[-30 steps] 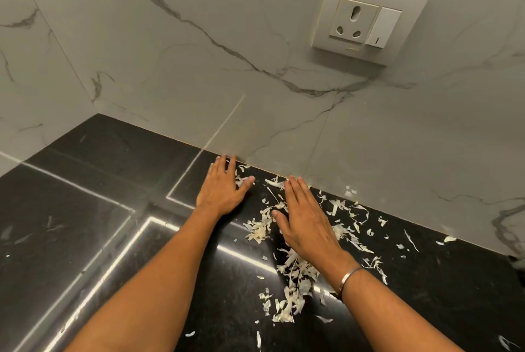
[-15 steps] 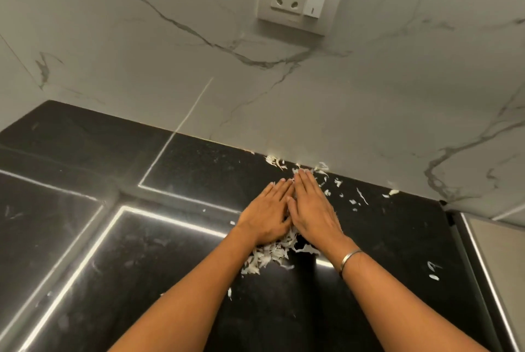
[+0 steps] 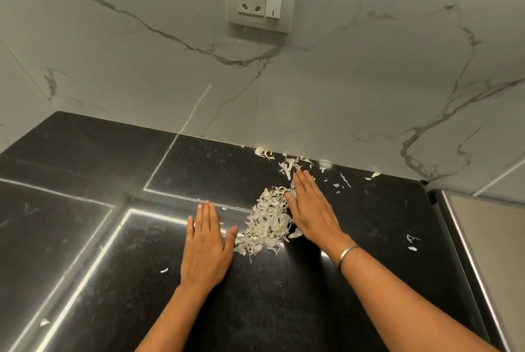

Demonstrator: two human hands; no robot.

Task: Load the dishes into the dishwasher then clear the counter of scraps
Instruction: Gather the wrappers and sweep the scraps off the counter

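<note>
My hands were pressed together over the scraps a moment ago; now they have parted, and the pale shavings I swept inward sit as one loose pile (image 3: 268, 223) on the black counter (image 3: 85, 238) between them. That tells me the gathering is working — most of the mess is heaped in one place rather than strewn along the wall. It is not finished, though: a thin scatter of stray bits (image 3: 289, 162) lies at the foot of the marble backsplash (image 3: 142, 67), a few flecks sit further right near the counter's edge, and a couple lie off to my left.

My left hand (image 3: 206, 246) lies flat, palm down, fingers straight and together, thumb spread so its tip touches the near left edge of the pile. My right hand (image 3: 312, 209) is flat too, fingers extended toward the wall, its inner edge against the right side of the pile, a bangle (image 3: 348, 255) at the wrist. Neither hand grips anything — both are open and merely resting on the stone.

I judge another sweep is needed for the leftovers by the wall before I scoop the heap away.
</note>
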